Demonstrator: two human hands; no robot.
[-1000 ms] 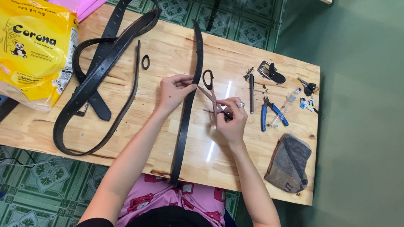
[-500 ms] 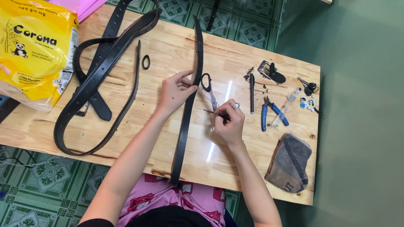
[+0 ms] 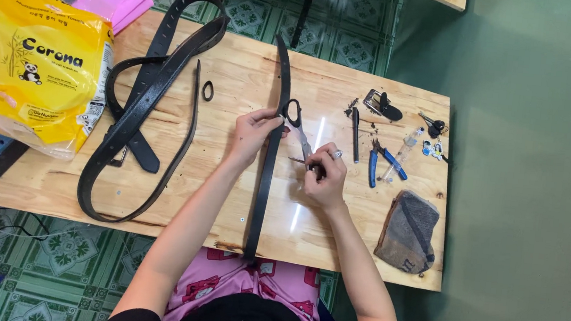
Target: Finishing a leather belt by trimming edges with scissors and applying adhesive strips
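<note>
A long black belt (image 3: 264, 179) lies straight along the wooden table (image 3: 226, 197), from its far edge to the near edge. My left hand (image 3: 252, 134) pinches the belt's edge about a third of the way down. Black-handled scissors (image 3: 296, 121) lie just right of the belt, blades pointing toward my right hand (image 3: 324, 175). That hand is closed around a small thin metal piece next to the scissor tips; a ring shows on one finger.
Several more black belts (image 3: 144, 105) and a small black loop (image 3: 208, 91) lie at left beside a yellow bag (image 3: 39, 70). A black awl (image 3: 356, 134), blue pliers (image 3: 383, 161), a buckle (image 3: 380, 105), keys (image 3: 432, 126) and a grey pouch (image 3: 408, 231) sit at right.
My left hand moved from just left of the belt onto its edge. My right hand slid down toward me, away from the scissors.
</note>
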